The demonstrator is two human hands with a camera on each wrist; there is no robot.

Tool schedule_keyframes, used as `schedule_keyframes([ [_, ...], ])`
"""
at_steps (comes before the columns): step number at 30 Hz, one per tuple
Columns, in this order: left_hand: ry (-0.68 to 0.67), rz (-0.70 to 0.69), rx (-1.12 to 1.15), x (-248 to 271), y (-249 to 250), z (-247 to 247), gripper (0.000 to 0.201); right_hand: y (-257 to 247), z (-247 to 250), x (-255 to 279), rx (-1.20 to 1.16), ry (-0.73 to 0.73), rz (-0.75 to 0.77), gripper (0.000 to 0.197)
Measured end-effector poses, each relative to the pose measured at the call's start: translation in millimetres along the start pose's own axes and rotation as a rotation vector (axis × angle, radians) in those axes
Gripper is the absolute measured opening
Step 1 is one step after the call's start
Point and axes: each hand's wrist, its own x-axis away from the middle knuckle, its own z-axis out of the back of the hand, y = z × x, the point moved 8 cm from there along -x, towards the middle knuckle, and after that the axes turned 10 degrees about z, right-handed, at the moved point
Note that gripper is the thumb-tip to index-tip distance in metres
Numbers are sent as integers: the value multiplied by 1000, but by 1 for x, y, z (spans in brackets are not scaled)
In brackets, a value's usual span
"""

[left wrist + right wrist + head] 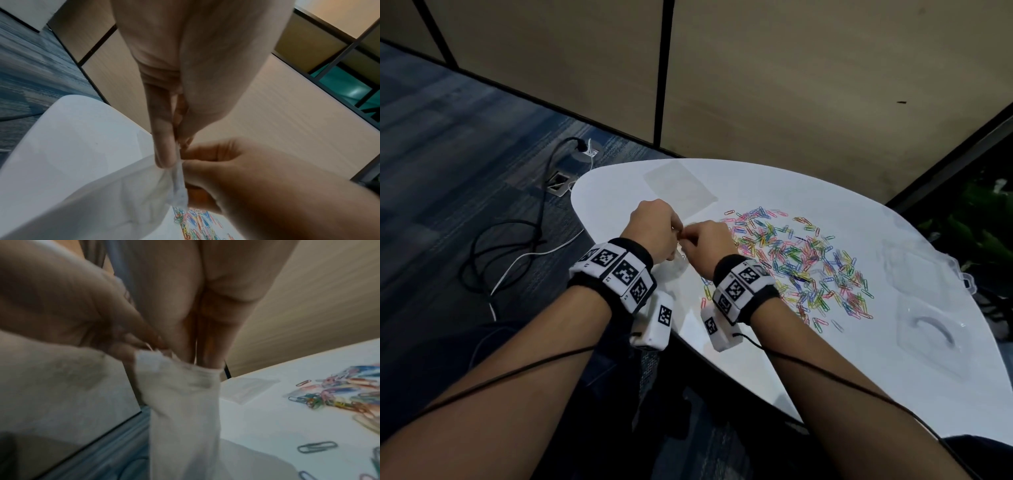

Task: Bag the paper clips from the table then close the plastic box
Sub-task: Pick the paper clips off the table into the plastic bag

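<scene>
A small clear plastic bag hangs between both hands over the near left part of the white table. My left hand pinches one side of the bag's mouth and my right hand pinches the other. In the left wrist view the left hand holds the crumpled top of the bag. In the right wrist view the right hand grips the rim of the bag. A wide scatter of coloured paper clips lies just right of the hands. The clear plastic box lies open at the table's right edge.
A second clear bag lies flat at the far side of the table. The box's other half lies nearer on the right. Cables and a floor socket are on the carpet to the left. Partition walls stand behind.
</scene>
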Motion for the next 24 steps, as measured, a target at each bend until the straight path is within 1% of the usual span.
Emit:
schedule_keyframes([
  [1,5,7,5,-1,-1,1,26,-2,-1,1,-4,-60,28,26],
  [2,11,11,8,-1,-2,3,25,-2,2,2,-60,-73,43,30],
  [3,20,13,5,-1,-2,5,25,0,11,4,-156,-29,38,32],
  [5,45,15,-4,0,-2,9,27,12,33,9,-373,172,-11,36],
  [6,55,16,-5,0,-2,11,28,25,41,10,-431,265,-58,37],
  [7,58,20,-6,-1,-3,12,29,38,45,10,-418,314,-112,37],
  [8,57,25,-6,-1,-4,13,29,50,44,10,-340,296,-163,37],
  [9,55,31,-7,-2,-5,13,29,60,36,8,-221,204,-200,34],
  [10,52,36,-7,-2,-5,13,28,68,21,7,-89,55,-217,31],
  [11,48,39,-9,-2,-6,13,28,75,0,10,33,-114,-210,33],
  [12,43,42,-11,-2,-7,13,28,80,-22,14,138,-272,-175,40],
  [13,40,44,-13,-3,-7,12,29,83,-42,21,235,-396,-123,48],
  [14,36,46,-13,-3,-7,12,30,85,-59,28,327,-471,-63,54],
  [15,30,46,-14,-3,-7,12,30,86,-71,36,411,-499,1,59],
  [16,25,46,-14,-3,-7,12,31,88,-80,43,473,-496,54,63],
  [20,12,41,-18,-4,-6,10,33,95,-87,69,677,-371,247,56],
  [21,11,41,-21,-4,-6,9,33,101,-83,72,735,-341,244,56],
  [22,7,42,-23,-4,-5,8,33,111,-78,73,772,-326,199,58],
  [24,-2,40,-32,-2,-4,6,33,133,-65,70,750,-342,58,61],
])
